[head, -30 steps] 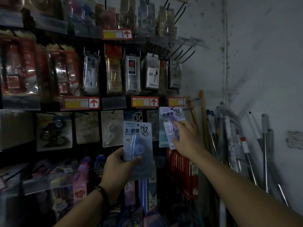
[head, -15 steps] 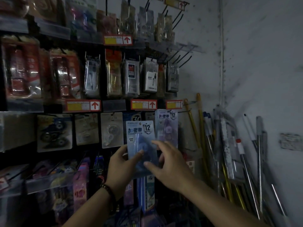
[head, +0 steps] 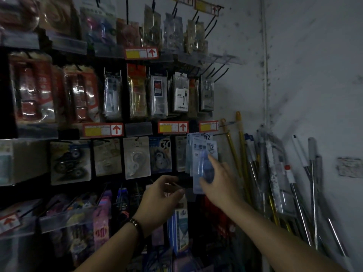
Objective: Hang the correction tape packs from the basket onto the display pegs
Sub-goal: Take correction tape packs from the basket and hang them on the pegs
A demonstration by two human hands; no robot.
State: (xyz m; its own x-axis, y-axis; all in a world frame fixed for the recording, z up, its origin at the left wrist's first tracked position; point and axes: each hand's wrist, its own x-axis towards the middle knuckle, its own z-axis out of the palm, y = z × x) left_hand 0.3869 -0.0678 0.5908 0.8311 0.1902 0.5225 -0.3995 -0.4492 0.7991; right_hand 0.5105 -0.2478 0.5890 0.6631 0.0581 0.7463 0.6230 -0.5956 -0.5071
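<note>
A pale blue correction tape pack [head: 203, 163] marked "12" is up against the right end of the middle peg row. My right hand [head: 218, 179] holds it by its lower right side, thumb across the front. Behind it hang a few more of the same packs [head: 189, 152] on a peg [head: 220, 134]. My left hand [head: 163, 195] is lower and to the left, fingers loosely curled and holding nothing. The basket is out of view.
The display wall carries rows of hanging stationery packs [head: 137, 158] and red-and-yellow price tags [head: 172, 127]. Empty black pegs [head: 218, 74] stick out at the upper right. A bundle of long poles and sticks [head: 275, 173] leans in the corner against the grey wall.
The pack passed from my left hand to my right hand, which carried it right and up to the hanging packs. My left hand let go and dropped lower.
</note>
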